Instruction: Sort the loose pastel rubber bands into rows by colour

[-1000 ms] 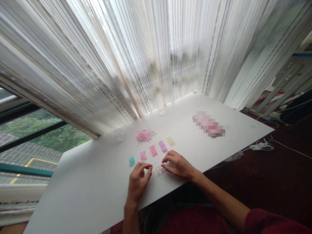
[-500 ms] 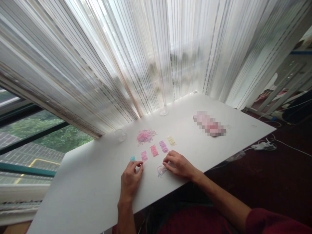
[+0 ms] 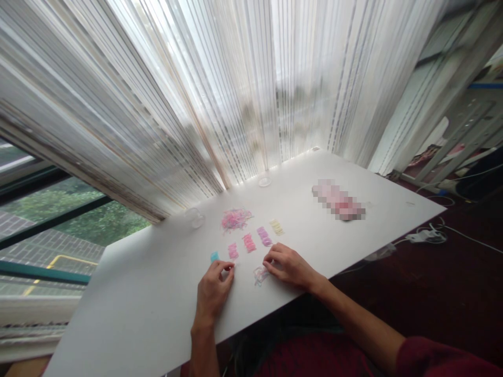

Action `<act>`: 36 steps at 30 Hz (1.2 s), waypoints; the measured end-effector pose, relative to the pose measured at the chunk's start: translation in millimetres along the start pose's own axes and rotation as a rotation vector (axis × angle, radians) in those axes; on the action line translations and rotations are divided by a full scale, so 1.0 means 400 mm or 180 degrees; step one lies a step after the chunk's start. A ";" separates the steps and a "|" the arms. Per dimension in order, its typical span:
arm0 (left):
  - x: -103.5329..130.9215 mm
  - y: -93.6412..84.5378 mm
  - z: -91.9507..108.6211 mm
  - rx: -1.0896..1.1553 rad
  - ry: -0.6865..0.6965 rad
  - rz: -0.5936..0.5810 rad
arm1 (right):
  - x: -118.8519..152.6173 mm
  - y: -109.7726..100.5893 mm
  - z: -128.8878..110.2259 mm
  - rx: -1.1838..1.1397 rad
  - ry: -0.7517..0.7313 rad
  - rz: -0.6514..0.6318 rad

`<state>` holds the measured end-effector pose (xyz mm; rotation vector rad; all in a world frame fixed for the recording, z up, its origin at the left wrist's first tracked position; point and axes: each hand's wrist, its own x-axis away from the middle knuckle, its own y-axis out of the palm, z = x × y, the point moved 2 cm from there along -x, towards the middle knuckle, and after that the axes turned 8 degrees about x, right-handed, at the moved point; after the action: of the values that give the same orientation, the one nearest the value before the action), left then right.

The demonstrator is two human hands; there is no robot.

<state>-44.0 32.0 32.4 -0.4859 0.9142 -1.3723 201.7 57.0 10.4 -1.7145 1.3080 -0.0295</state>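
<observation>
My left hand (image 3: pixel 215 287) rests at the near side of the white table, thumb and forefinger pinched together; what they hold, if anything, is too small to make out. Just beyond its fingertips lie a blue group of small rubber bands (image 3: pixel 214 256) and a pink group (image 3: pixel 233 251). To the right, my right hand (image 3: pixel 288 266) has its thumb and forefinger closed at the edge of a small mixed pile of rubber bands (image 3: pixel 260 275), touching it. Farther right in the row are a red-pink group (image 3: pixel 249 243), a purple group (image 3: pixel 264 236) and a yellow group (image 3: pixel 276 226).
A larger heap of mixed pink and purple bands (image 3: pixel 236 219) lies behind the row. Two clear round plastic pieces (image 3: pixel 265 181) sit near the curtain. A blurred-out pink object (image 3: pixel 338 200) lies at right. Cables and a power strip (image 3: pixel 426 235) are on the floor.
My left hand has shifted slightly to the right and toward me, away from the pink group, showing more of the blue group. My right hand has stayed at the mixed pile.
</observation>
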 end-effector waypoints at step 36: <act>-0.006 0.013 0.014 -0.0615 -0.0573 0.0389 | 0.000 0.005 0.000 0.0031 0.0047 -0.0014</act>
<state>-36.3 34.0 32.3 -0.6785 0.9171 -1.1158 200.5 57.1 9.0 -1.7117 1.3130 -0.0512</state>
